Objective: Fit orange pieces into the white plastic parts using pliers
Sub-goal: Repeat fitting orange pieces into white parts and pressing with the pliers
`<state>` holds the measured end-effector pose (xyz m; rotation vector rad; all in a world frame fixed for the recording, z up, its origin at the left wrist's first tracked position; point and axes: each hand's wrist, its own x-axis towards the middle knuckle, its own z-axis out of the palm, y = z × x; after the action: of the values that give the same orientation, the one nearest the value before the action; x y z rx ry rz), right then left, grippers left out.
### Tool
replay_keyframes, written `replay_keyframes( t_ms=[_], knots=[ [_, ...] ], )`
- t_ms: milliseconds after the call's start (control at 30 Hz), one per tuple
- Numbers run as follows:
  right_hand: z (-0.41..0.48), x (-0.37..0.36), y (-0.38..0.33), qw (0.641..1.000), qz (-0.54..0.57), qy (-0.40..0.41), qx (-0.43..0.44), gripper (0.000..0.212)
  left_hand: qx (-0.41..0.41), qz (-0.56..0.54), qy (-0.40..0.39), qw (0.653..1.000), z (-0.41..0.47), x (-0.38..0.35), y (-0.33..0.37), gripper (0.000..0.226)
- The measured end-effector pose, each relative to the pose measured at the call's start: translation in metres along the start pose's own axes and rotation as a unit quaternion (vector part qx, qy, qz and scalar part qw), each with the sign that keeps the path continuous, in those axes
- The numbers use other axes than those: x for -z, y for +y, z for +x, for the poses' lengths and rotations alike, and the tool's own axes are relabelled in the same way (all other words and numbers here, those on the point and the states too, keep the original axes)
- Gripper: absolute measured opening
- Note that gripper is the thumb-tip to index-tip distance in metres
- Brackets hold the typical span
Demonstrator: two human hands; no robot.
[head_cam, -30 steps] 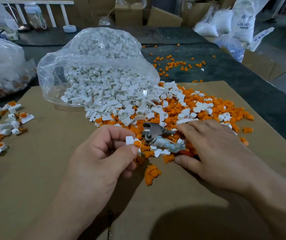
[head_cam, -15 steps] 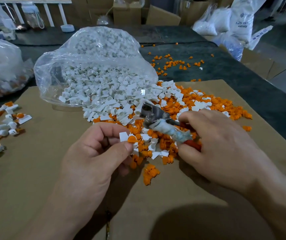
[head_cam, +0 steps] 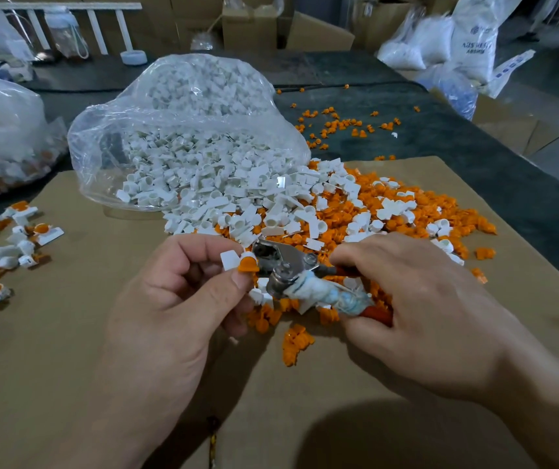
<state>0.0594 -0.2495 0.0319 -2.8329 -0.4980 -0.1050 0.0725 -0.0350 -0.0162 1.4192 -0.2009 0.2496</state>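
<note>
Two hands work low over the cardboard. The left hand pinches a white part, capped by an orange piece, between thumb and forefinger. The right hand curls round the wrapped handles of the pliers, whose metal head sits just beside that piece. Behind, a heap of both spills from a clear bag. Print on the far sack starts "ABS"; the rest is blurred.

Pliers raised to orange pc
</note>
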Motion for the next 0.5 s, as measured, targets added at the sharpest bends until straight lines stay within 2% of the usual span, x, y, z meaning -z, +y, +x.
replay_keyframes(
  t_ms=[300, 500],
  knots=[
    [-0.0013, 0.0018, 0.0012, 1.000, 0.001, -0.016, 0.007, 0.034, -0.008, 0.002, -0.016, 1.000, -0.0009, 0.0024, 0.0020, 0.020],
    [-0.0021, 0.0025, 0.0008, 1.000, 0.007, -0.018, 0.006, 0.039, -0.026, 0.050, -0.027, 0.998, -0.0004, 0.0050, 0.0008, 0.018]
  ],
)
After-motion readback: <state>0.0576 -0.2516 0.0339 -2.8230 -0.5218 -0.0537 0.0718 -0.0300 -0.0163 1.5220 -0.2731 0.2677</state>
